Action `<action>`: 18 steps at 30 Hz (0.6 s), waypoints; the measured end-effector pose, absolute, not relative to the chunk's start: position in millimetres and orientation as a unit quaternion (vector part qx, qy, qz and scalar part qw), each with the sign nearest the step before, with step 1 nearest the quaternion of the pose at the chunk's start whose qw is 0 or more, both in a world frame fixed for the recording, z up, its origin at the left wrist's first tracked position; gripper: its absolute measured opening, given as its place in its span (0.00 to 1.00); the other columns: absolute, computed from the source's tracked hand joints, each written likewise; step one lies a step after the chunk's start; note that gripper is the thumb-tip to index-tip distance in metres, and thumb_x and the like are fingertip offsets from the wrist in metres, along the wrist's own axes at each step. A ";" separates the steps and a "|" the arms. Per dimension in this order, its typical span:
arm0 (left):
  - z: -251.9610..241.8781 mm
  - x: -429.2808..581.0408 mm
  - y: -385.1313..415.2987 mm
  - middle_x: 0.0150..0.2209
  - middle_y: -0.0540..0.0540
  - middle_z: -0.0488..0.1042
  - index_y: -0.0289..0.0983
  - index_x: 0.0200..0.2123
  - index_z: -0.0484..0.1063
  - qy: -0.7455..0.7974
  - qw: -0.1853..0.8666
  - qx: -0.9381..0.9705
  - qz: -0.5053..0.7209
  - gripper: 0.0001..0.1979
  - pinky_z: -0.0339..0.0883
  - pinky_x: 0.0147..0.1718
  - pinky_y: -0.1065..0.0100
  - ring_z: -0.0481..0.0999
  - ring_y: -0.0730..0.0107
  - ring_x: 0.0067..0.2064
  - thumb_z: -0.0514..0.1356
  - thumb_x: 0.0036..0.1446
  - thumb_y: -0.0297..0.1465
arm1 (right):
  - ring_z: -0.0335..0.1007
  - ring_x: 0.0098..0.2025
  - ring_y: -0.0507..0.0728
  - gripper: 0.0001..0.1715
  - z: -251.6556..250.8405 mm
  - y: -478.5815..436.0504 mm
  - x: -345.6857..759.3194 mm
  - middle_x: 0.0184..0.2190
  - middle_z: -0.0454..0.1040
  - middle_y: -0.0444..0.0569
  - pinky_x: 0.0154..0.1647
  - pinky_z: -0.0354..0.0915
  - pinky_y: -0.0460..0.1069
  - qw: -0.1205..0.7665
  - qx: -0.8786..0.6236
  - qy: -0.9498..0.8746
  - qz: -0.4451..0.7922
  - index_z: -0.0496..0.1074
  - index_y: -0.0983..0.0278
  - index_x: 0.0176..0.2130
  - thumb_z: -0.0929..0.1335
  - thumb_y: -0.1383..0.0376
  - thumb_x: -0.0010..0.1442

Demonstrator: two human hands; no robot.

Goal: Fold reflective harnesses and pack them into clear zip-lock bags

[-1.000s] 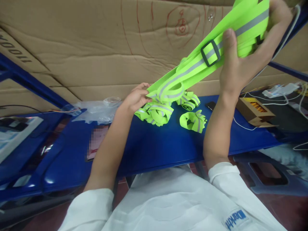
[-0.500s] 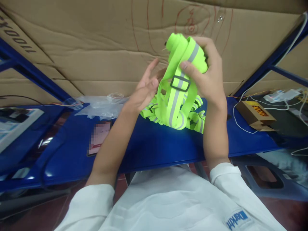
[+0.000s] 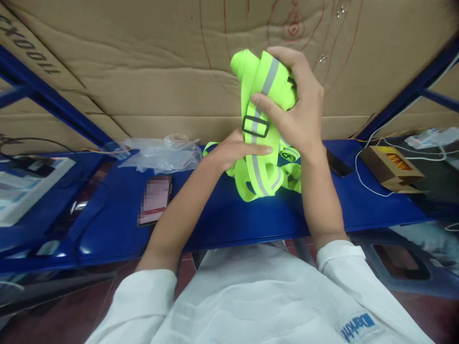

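Note:
A neon-yellow reflective strap (image 3: 269, 79) with a grey stripe and a black slide buckle (image 3: 256, 126) is bunched in a folded bundle above the blue table. My right hand (image 3: 299, 102) grips the bundle's upper right, thumb across its front. Lower down, my left hand (image 3: 238, 149) is closed around the hanging lengths, thumb lying over the striped webbing and the other fingers hidden behind. Below the bundle, a loop of strap droops towards the table. More neon strapping (image 3: 292, 177) lies on the tabletop behind it, partly covered by my hands.
Clear plastic bags (image 3: 163, 153) and a phone with a lit screen (image 3: 156, 199) lie left on the blue table (image 3: 229, 224). On the right are a dark flat object (image 3: 338, 162), a white cable and an open cardboard box (image 3: 390, 169). A cardboard wall (image 3: 161, 86) stands behind.
My left hand, apart from the strap with fingers spread before, has moved right and closed on its hanging lengths. The bundle in my right hand has shifted slightly left in view.

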State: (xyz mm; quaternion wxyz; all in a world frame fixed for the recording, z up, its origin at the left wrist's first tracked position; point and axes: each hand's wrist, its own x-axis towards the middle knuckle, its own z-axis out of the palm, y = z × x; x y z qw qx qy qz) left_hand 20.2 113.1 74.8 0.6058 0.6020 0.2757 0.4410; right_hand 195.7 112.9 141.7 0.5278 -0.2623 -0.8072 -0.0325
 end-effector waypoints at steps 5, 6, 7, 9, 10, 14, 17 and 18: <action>73.8 18.9 113.9 0.45 0.41 0.82 0.33 0.49 0.78 0.281 0.599 0.618 0.425 0.29 0.77 0.54 0.50 0.83 0.49 0.50 0.80 0.44 0.33 | 0.76 0.57 0.66 0.25 137.8 124.8 191.1 0.53 0.78 0.49 0.61 0.73 0.61 0.539 -0.347 -0.761 0.098 0.74 0.53 0.54 0.66 0.44 0.65; 74.6 16.7 114.3 0.45 0.41 0.82 0.33 0.49 0.78 0.286 0.585 0.622 0.435 0.28 0.78 0.53 0.51 0.83 0.49 0.49 0.79 0.45 0.32 | 0.77 0.54 0.66 0.25 136.2 128.8 189.9 0.49 0.80 0.49 0.57 0.75 0.61 0.541 -0.360 -0.749 0.128 0.75 0.53 0.51 0.66 0.42 0.65; 75.4 14.6 114.8 0.45 0.41 0.82 0.33 0.48 0.78 0.292 0.575 0.624 0.441 0.27 0.78 0.52 0.51 0.83 0.50 0.48 0.79 0.45 0.32 | 0.78 0.52 0.67 0.26 134.7 132.6 188.8 0.47 0.80 0.49 0.54 0.76 0.60 0.539 -0.374 -0.738 0.156 0.76 0.53 0.48 0.65 0.39 0.64; 76.3 11.9 116.0 0.42 0.41 0.82 0.32 0.45 0.78 0.293 0.582 0.623 0.433 0.26 0.79 0.51 0.52 0.84 0.49 0.47 0.80 0.44 0.33 | 0.78 0.53 0.68 0.29 132.2 138.3 186.9 0.46 0.81 0.50 0.53 0.77 0.61 0.523 -0.399 -0.728 0.191 0.77 0.53 0.46 0.64 0.36 0.64; 76.2 11.6 116.6 0.42 0.41 0.82 0.33 0.45 0.78 0.285 0.598 0.617 0.424 0.26 0.79 0.51 0.53 0.84 0.49 0.48 0.80 0.44 0.34 | 0.78 0.54 0.69 0.31 131.5 139.9 186.0 0.47 0.81 0.49 0.53 0.77 0.62 0.520 -0.411 -0.724 0.193 0.77 0.52 0.46 0.63 0.35 0.63; 73.2 19.6 116.5 0.48 0.40 0.83 0.35 0.49 0.78 0.220 0.676 0.568 0.414 0.34 0.79 0.56 0.53 0.82 0.44 0.56 0.83 0.40 0.39 | 0.76 0.57 0.67 0.28 131.3 137.7 183.9 0.50 0.81 0.43 0.61 0.75 0.61 0.537 -0.445 -0.708 0.116 0.77 0.47 0.49 0.62 0.37 0.62; 69.5 30.3 114.6 0.50 0.38 0.83 0.35 0.50 0.79 0.202 0.699 0.549 0.412 0.34 0.78 0.57 0.48 0.81 0.40 0.58 0.83 0.40 0.37 | 0.74 0.61 0.63 0.29 131.8 132.2 185.8 0.57 0.78 0.41 0.67 0.72 0.58 0.557 -0.426 -0.712 0.046 0.75 0.49 0.55 0.64 0.40 0.63; 68.4 32.6 114.4 0.49 0.38 0.84 0.34 0.49 0.79 0.209 0.697 0.549 0.412 0.32 0.78 0.57 0.48 0.82 0.40 0.57 0.82 0.41 0.36 | 0.72 0.64 0.63 0.30 132.0 130.8 187.3 0.60 0.77 0.41 0.69 0.70 0.58 0.551 -0.426 -0.717 0.030 0.73 0.49 0.58 0.64 0.41 0.63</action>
